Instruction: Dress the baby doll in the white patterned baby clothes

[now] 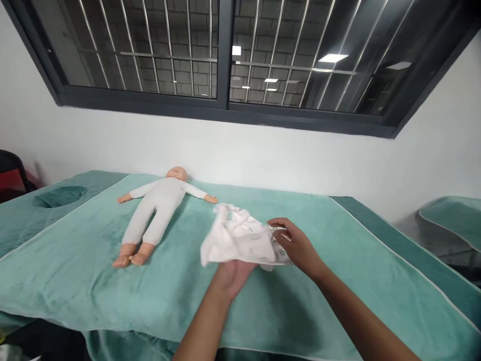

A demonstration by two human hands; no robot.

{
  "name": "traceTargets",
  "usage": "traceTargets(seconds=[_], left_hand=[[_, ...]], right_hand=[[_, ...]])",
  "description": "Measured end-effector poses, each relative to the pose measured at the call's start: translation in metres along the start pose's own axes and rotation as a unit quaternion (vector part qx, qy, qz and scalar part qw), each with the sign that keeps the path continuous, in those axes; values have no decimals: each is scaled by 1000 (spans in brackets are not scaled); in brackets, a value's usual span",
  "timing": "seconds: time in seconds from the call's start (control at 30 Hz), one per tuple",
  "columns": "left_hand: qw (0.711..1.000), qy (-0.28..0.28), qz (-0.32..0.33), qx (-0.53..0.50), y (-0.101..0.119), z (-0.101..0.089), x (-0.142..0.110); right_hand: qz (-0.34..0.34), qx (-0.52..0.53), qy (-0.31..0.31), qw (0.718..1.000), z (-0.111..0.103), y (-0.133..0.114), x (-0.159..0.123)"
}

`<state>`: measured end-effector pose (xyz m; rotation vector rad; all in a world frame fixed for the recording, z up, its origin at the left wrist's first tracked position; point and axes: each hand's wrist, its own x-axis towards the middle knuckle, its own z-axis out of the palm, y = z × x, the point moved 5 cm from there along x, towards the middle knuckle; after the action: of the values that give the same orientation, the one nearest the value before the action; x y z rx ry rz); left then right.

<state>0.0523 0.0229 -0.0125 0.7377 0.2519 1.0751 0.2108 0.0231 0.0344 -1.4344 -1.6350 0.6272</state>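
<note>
A small white patterned baby garment [240,238] is bunched up above the teal towel-covered bed [112,296]. My left hand [235,276] is under it, fingers hidden by the cloth, gripping its lower edge. My right hand [295,245] pinches the garment's right side with curled fingers. A baby doll [158,205] in a pale grey bodysuit lies on its back to the left, arms spread, head toward the wall.
The white wall and a dark barred window [225,60] stand behind the bed. A round face hole [60,195] shows at the bed's far left end. A second teal-covered bed [454,215] is at the right, across a gap.
</note>
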Motion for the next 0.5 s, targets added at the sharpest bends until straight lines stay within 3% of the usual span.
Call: traceTargets(seconds=[0.07, 0.2, 0.27, 0.37, 0.4, 0.5], left_hand=[[996, 3, 25, -86, 23, -16, -5], [981, 42, 102, -162, 69, -53, -21], [976, 57, 145, -151, 90, -67, -31], [966, 100, 216, -101, 118, -79, -42], [958, 118, 245, -87, 128, -80, -45], [936, 154, 311, -62, 152, -73, -49]], right_hand=[[-38, -92, 13, 995, 11, 19, 0], [-151, -209, -89, 962, 44, 30, -11], [-197, -240, -90, 946, 54, 22, -20], [-248, -260, -31, 933, 63, -2, -41], [-267, -263, -44, 926, 70, -10, -50], [-316, -278, -198, 885, 106, -27, -80]])
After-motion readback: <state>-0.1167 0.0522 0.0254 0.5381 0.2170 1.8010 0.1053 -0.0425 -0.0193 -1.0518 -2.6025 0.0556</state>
